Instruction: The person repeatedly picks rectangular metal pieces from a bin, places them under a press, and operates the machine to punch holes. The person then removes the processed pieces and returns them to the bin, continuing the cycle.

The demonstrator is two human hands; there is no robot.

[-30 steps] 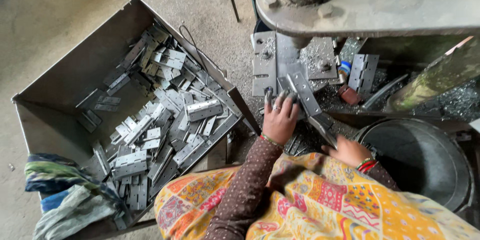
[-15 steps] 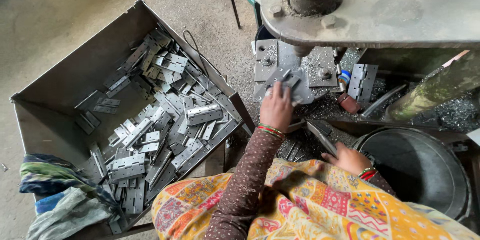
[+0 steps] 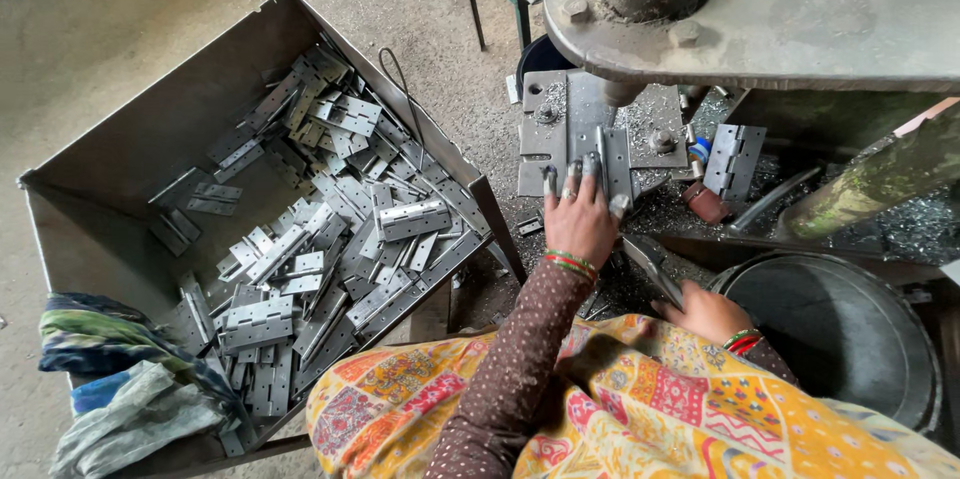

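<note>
Your left hand [image 3: 578,222] presses a hinge [image 3: 612,161] flat on the press bed [image 3: 545,129], your right hand [image 3: 705,311] grips another piece [image 3: 652,264] just beside the bed, and a bin [image 3: 120,154] of hinges waits well left of it.

A flat grey metal hinge [image 3: 617,161] lies opened out on the steel die plate [image 3: 545,134] beneath the press, its long side running away from the person, its near end covered by the fingers of the left hand. A second grey hinge [image 3: 652,264], narrow and tilted, is pinched at its near end by the right hand, low beside a dark round drum.
</note>
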